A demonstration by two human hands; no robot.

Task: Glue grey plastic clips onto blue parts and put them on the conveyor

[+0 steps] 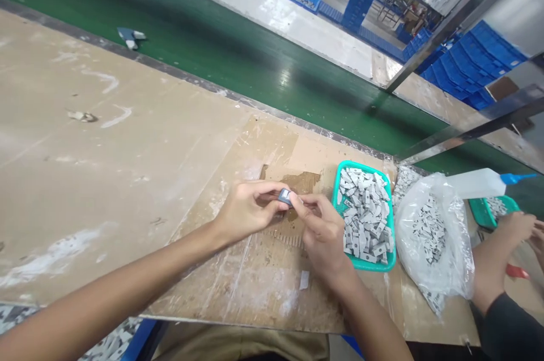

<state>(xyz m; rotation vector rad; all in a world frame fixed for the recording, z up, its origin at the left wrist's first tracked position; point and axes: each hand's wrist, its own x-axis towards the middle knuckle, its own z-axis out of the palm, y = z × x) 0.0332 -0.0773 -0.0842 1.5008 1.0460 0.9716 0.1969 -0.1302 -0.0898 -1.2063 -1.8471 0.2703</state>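
We have a small dark part with a white inset (284,196) just over the surface (127,179), pinched between the fingertips of our left hand (244,208) and right hand (323,228), both hands nearly closed on it. Beside our right hand sits a teal basket (369,266) of pale pieces (365,208), then a clear bag (457,236). Farther right, a co-worker's hand (515,228) shows near another basket (476,211).

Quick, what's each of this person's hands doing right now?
Left hand: closed, pinching a small grey-and-white part.
Right hand: closed on the same part, its thumb against the near side.
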